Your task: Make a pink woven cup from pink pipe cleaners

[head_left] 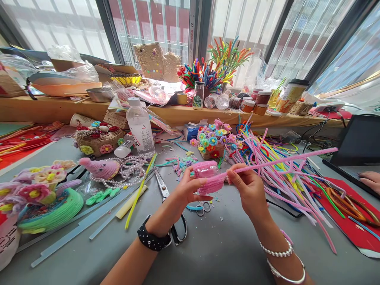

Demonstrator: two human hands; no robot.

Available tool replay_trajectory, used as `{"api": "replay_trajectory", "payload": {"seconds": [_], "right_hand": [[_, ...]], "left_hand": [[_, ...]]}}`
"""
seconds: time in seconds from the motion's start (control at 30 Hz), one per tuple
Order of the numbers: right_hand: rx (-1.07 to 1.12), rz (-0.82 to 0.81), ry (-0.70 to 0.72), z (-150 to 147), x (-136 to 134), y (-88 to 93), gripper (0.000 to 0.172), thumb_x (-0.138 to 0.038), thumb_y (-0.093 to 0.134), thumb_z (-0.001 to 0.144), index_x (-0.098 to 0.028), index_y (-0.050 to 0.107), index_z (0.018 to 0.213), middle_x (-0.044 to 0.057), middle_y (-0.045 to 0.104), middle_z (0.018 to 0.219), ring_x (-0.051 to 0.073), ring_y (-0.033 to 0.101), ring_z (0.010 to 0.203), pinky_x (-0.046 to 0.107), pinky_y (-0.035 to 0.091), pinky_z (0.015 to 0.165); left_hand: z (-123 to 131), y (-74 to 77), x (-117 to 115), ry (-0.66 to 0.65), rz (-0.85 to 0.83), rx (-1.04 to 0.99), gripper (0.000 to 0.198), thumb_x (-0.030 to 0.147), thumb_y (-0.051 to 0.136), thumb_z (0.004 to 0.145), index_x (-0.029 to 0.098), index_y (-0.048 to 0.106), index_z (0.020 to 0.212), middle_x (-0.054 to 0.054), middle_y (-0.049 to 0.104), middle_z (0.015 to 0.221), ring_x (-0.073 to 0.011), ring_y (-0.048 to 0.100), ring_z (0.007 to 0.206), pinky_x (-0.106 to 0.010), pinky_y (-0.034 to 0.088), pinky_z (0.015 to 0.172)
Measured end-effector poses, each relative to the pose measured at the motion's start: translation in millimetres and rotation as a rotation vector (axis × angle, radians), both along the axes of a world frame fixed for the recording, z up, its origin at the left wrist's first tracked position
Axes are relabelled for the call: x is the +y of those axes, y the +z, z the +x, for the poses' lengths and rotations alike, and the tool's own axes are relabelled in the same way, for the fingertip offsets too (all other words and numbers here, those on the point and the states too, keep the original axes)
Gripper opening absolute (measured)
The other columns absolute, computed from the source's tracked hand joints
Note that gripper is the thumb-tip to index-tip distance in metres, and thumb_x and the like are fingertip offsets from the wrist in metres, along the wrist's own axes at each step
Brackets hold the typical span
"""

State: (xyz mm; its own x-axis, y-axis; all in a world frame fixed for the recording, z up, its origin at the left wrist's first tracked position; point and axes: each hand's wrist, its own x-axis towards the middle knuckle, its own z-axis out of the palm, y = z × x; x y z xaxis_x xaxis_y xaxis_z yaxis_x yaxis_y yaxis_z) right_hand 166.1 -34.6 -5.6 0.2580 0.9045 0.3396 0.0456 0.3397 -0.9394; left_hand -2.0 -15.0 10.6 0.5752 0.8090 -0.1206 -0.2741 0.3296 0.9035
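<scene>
My left hand [190, 186] is closed around a small clear plastic container [206, 170] partly wrapped in rows of pink pipe cleaner [212, 185]. My right hand [244, 185] pinches a long pink pipe cleaner [285, 160] close to the container's right side. Its free end stretches out to the right, over a loose pile of pipe cleaners [270, 158]. Below the container lie small scissors [203, 208], partly covered by a blue piece. Large black-handled scissors [163, 188] lie on the table, partly behind my left wrist.
Left on the grey table [204, 253] are a clear bottle [139, 128], glue sticks [77, 229], pearl strings [130, 170] and a green flower-decorated piece [53, 209]. A flower basket [215, 144] stands behind my hands. At right, another person's hand [371, 181] rests by a laptop [356, 142].
</scene>
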Motion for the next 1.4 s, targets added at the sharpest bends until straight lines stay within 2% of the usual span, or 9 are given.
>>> {"api": "replay_trajectory", "payload": {"seconds": [0.23,0.4,0.53,1.07,1.4], "right_hand": [[-0.064,0.02,-0.021,-3,-2,2.5,0.016,-0.033,0.062,0.072,-0.019,0.056,0.07,-0.003,0.05,0.061,0.009,0.045,0.055,0.022,0.038,0.05],[-0.078,0.018,-0.019,-3,-3,1.6,0.015,-0.033,0.062,0.073,-0.019,0.056,0.071,-0.003,0.049,0.062,0.009,0.045,0.055,0.021,0.038,0.05],[-0.089,0.022,-0.028,-4,-3,2.2,0.015,-0.033,0.062,0.073,-0.019,0.056,0.071,-0.003,0.05,0.062,0.009,0.046,0.055,0.022,0.039,0.05],[-0.098,0.033,-0.014,-3,-4,1.4,0.013,-0.031,0.061,0.075,-0.02,0.056,0.072,-0.003,0.05,0.064,0.009,0.046,0.057,0.021,0.039,0.052],[-0.113,0.016,-0.023,-3,-2,2.7,0.016,-0.034,0.059,0.075,-0.018,0.056,0.073,-0.002,0.05,0.061,0.009,0.046,0.055,0.021,0.038,0.049]], "left_hand": [[1,-11.1,7,0.055,0.019,0.108,0.057,0.033,0.062,0.07,0.022,0.034,0.119,-0.013,0.052,0.115,-0.0264,0.059,0.093,-0.035,0.051,0.067],[1,-14.7,8,0.084,0.032,0.1,0.057,0.033,0.064,0.069,0.023,0.035,0.117,-0.012,0.051,0.116,-0.0254,0.06,0.09,-0.034,0.051,0.065],[0,-14.4,6,0.093,0.047,0.067,0.055,0.031,0.063,0.069,0.022,0.038,0.118,-0.012,0.054,0.113,-0.0253,0.06,0.089,-0.034,0.051,0.066],[2,-6.6,2,0.101,0.088,0.141,0.059,0.036,0.06,0.068,0.02,0.034,0.119,-0.012,0.051,0.113,-0.0244,0.058,0.09,-0.032,0.051,0.065],[2,-10.9,6,0.081,0.062,0.123,0.061,0.036,0.064,0.066,0.021,0.033,0.117,-0.013,0.052,0.113,-0.0257,0.06,0.089,-0.034,0.051,0.064]]}}
